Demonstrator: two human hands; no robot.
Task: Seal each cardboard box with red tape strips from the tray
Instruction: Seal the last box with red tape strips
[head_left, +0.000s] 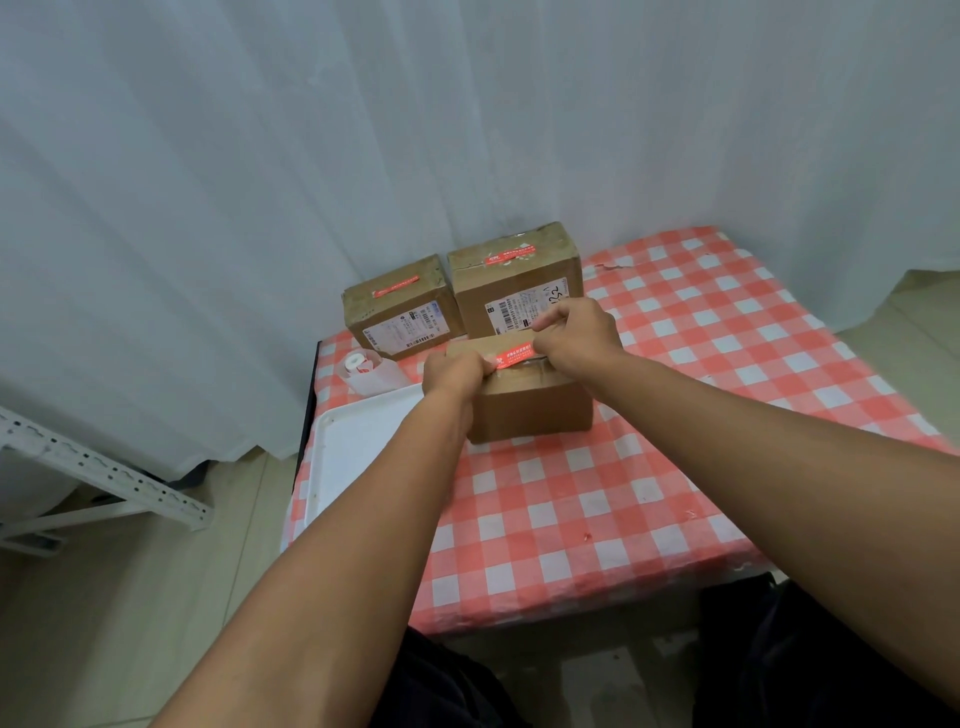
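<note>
Head view: the left hand (451, 372) and right hand (577, 332) are each pinching an end of a red strip (514, 355), stretching it across the top of the near box (530, 410) on the checked cloth (597, 499). Two taped boxes (400, 317) are standing behind; the white tray (358, 447) is lying just left.
</note>
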